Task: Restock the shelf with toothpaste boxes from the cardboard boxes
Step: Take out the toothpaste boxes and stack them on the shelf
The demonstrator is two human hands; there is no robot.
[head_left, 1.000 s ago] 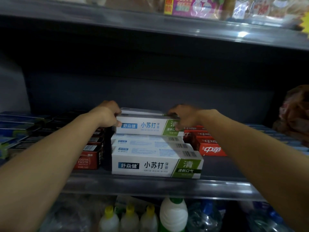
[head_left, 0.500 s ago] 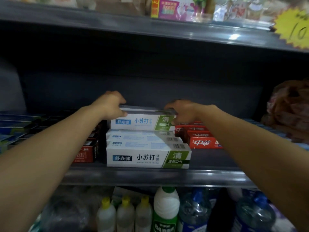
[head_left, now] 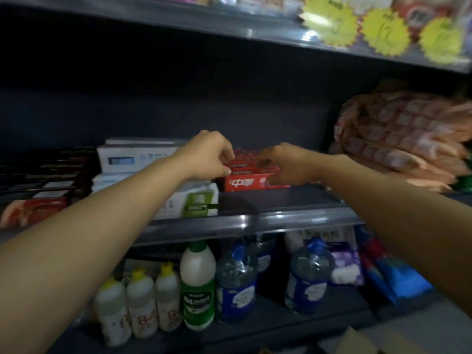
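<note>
A stack of white-and-green toothpaste boxes (head_left: 132,159) stands on the dark middle shelf (head_left: 255,221), left of centre. To its right lies a row of red toothpaste boxes (head_left: 249,181). My left hand (head_left: 209,157) has its fingers curled on the left end of the red boxes. At their right end my right hand (head_left: 286,164) is closed on the same red boxes. The image is blurred, so the exact grip is hard to make out. My forearms hide part of the lower white boxes.
Dark and red boxes (head_left: 43,190) fill the shelf's left. Pink patterned packages (head_left: 403,134) pile at the right. Below stand white bottles (head_left: 140,310), a green-labelled bottle (head_left: 198,284) and blue-labelled jugs (head_left: 237,279). Yellow price stars (head_left: 332,21) hang above. A cardboard flap (head_left: 357,343) shows bottom right.
Both hands left the top white toothpaste box, which stays on the stack, and moved right onto the red boxes. The camera swung right and down.
</note>
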